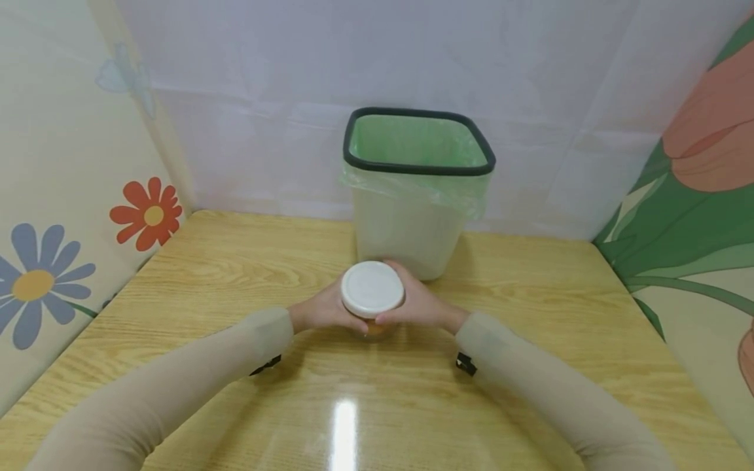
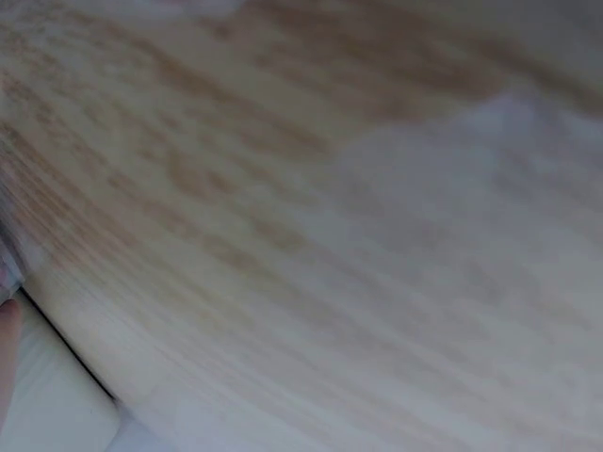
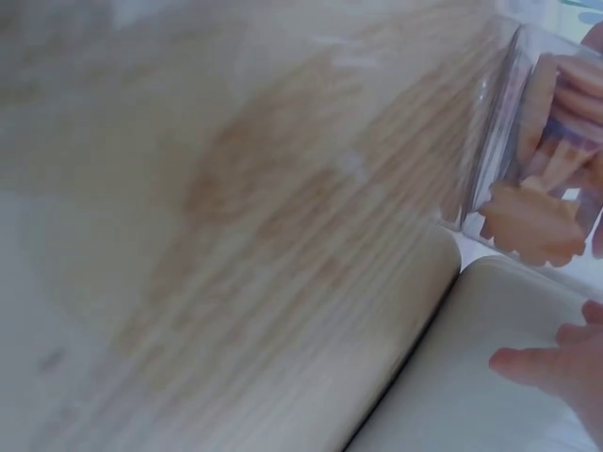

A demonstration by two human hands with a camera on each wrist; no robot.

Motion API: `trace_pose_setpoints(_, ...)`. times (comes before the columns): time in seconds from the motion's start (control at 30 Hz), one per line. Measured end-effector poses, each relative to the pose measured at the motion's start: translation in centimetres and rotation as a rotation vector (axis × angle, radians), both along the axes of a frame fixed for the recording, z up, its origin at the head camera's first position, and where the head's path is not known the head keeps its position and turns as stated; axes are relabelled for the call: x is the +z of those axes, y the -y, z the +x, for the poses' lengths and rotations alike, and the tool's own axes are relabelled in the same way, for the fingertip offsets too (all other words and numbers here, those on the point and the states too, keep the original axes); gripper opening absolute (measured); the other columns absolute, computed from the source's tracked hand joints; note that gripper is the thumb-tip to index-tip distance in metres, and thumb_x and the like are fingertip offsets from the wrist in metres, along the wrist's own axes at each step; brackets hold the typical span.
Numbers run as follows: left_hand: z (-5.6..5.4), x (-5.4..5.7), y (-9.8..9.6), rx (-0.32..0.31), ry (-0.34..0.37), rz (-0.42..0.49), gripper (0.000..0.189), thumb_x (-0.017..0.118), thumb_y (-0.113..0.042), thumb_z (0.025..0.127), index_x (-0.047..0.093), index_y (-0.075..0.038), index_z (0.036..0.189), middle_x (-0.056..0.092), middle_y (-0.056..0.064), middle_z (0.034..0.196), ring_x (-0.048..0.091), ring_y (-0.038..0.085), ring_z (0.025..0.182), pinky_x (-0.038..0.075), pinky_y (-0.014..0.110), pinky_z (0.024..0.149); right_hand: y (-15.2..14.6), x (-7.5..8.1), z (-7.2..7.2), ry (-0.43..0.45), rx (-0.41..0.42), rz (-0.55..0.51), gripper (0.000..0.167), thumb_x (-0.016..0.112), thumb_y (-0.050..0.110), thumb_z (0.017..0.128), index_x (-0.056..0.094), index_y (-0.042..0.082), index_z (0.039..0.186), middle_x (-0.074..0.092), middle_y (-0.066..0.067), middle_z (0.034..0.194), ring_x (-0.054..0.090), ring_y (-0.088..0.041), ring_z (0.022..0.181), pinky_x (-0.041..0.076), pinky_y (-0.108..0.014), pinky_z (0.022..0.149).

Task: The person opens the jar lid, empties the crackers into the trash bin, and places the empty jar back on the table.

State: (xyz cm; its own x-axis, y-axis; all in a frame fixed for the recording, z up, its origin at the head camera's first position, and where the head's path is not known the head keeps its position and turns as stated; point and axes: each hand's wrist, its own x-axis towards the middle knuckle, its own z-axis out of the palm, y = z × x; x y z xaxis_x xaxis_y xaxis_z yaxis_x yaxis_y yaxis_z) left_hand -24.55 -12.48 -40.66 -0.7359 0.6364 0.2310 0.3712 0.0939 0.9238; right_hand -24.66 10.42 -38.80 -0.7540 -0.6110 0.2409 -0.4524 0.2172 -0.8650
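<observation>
A clear jar with a round white lid is between my two hands, in front of the bin. My left hand grips it from the left and my right hand from the right, thumbs on the near side just under the lid. In the right wrist view, scallop-edged biscuits show through the clear wall. Only a fingertip and a sliver of the jar appear at the left edge of the left wrist view. The fingers behind the jar are mostly hidden in the head view.
A pale waste bin with a black rim and green liner stands behind the jar on the wooden table. A white cloth hangs behind it. Flower-patterned panels flank the table on both sides.
</observation>
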Motion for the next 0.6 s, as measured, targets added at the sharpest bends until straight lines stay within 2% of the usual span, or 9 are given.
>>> trace_pose_setpoints(0.07, 0.1, 0.1, 0.0, -0.003, 0.0, 0.001, 0.114, 0.093, -0.015, 0.062, 0.021, 0.001, 0.149, 0.039, 0.02, 0.143, 0.039, 0.035, 0.131, 0.023, 0.051, 0.113, -0.1, -0.1, -0.2, -0.003, 0.014, -0.005, 0.103, 0.089, 0.017, 0.065, 0.028, -0.005, 0.146, 0.041, -0.021, 0.142, 0.042, -0.034, 0.128, 0.027, -0.047, 0.112)
trace_pose_setpoints(0.17, 0.2, 0.1, 0.0, -0.004, 0.001, 0.008, 0.115, 0.094, -0.02, 0.062, 0.021, 0.0, 0.149, 0.04, 0.02, 0.143, 0.039, 0.034, 0.131, 0.024, 0.051, 0.113, -0.2, -0.2, -0.3, -0.011, 0.032, -0.012, 0.11, 0.09, 0.034, 0.065, 0.027, -0.005, 0.146, 0.04, -0.021, 0.143, 0.041, -0.034, 0.129, 0.026, -0.049, 0.112)
trace_pose_setpoints(0.3, 0.2, 0.1, 0.1, 0.007, 0.015, 0.004, 0.116, 0.094, -0.024, 0.062, 0.021, -0.001, 0.149, 0.04, 0.019, 0.143, 0.04, 0.034, 0.13, 0.024, 0.051, 0.113, -0.2, -0.3, -0.1, -0.015, 0.021, -0.015, 0.119, 0.088, 0.051, 0.063, 0.024, -0.004, 0.148, 0.038, -0.02, 0.145, 0.039, -0.034, 0.132, 0.024, -0.049, 0.113)
trace_pose_setpoints(0.4, 0.2, 0.0, 0.0, 0.018, 0.027, -0.004, 0.116, 0.094, -0.022, 0.062, 0.021, -0.001, 0.149, 0.04, 0.019, 0.143, 0.039, 0.034, 0.13, 0.024, 0.051, 0.113, -0.3, -0.3, 0.6, -0.012, -0.028, 0.003, 0.12, 0.087, 0.05, 0.064, 0.022, -0.003, 0.149, 0.036, -0.022, 0.147, 0.036, -0.035, 0.134, 0.022, -0.05, 0.114)
trace_pose_setpoints(0.6, 0.2, 0.1, 0.0, 0.022, 0.036, -0.009, 0.114, 0.093, -0.016, 0.063, 0.02, 0.0, 0.149, 0.039, 0.02, 0.143, 0.039, 0.035, 0.13, 0.023, 0.052, 0.113, -0.2, 0.2, 2.2, 0.031, -0.136, 0.04, 0.111, 0.086, 0.038, 0.072, 0.019, -0.003, 0.151, 0.03, -0.024, 0.152, 0.027, -0.037, 0.14, 0.017, -0.056, 0.114)
